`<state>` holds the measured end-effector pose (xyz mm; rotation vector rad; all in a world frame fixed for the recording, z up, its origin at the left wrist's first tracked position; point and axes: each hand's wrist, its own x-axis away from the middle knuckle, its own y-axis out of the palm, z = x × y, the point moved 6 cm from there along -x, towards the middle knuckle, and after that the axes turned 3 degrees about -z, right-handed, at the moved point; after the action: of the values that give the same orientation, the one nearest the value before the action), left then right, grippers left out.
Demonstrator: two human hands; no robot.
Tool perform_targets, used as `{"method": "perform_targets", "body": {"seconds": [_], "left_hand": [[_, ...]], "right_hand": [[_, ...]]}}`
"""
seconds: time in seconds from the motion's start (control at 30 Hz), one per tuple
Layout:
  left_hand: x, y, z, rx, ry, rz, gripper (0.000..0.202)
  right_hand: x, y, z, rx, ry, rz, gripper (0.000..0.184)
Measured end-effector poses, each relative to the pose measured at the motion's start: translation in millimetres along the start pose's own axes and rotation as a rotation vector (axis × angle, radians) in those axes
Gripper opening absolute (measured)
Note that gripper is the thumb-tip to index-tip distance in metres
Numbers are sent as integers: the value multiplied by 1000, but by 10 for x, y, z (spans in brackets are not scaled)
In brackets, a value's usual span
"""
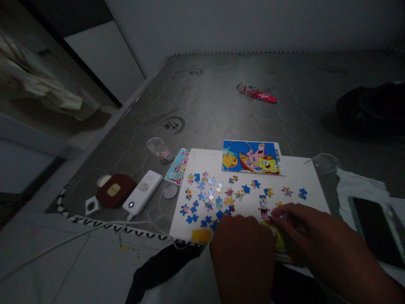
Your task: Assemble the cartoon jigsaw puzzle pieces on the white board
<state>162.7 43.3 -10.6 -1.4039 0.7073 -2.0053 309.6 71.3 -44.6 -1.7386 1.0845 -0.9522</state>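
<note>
Loose jigsaw puzzle pieces (202, 196), mostly blue with some pink and yellow, are scattered over a white board (183, 211). My right hand (306, 228) is at the board's near right, thumb and forefinger pinched on a puzzle piece by a partly joined section (263, 204). Most of that piece is hidden by the fingers. My left hand (243, 249) bends over the near edge of the board, knuckles up; its fingers are out of sight under it. A cartoon reference picture (249, 158) with a blue background lies across the board's far edge.
Left of the board are a second picture card (177, 166), a clear cup (160, 151), a round lid (170, 191), a white power bank (144, 194) with a cable, and a brown case (114, 191). A phone (376, 230) lies right; a red wrapper (259, 93) lies farther back.
</note>
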Motion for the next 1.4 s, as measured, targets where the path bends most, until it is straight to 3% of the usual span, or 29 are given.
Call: {"method": "perform_targets", "body": {"seconds": [0.03,0.1,0.23,0.37,0.67,0.8,1.03,1.27,1.4], "left_hand": [[5,-56,-78,-23,-34,-12,26],[-10,-230,-279,-71,-93,110,23],[-107,-469,-597,-141,-8,376,17],[-200,-467,-747,-117,9,356,11],[-198,-458,-723,-120,-25,336,15],[-143,-501,-778,-108,-50,356,20],[39,-620,-1081,-123,-215,412,28],[62,-609,-1098,-94,-180,395,27],[120,-588,-1185,-89,-241,380,27]], "right_hand": [[-1,0,-5,0,7,-4,32],[-3,-1,-21,-3,18,-17,34],[2,-60,-45,-29,14,17,33],[11,-142,1,-14,8,91,29],[15,-150,58,21,8,105,29],[20,-154,69,3,15,99,27],[28,-154,75,12,34,88,29],[19,-153,43,15,24,92,27],[16,-113,4,45,21,81,29]]}}
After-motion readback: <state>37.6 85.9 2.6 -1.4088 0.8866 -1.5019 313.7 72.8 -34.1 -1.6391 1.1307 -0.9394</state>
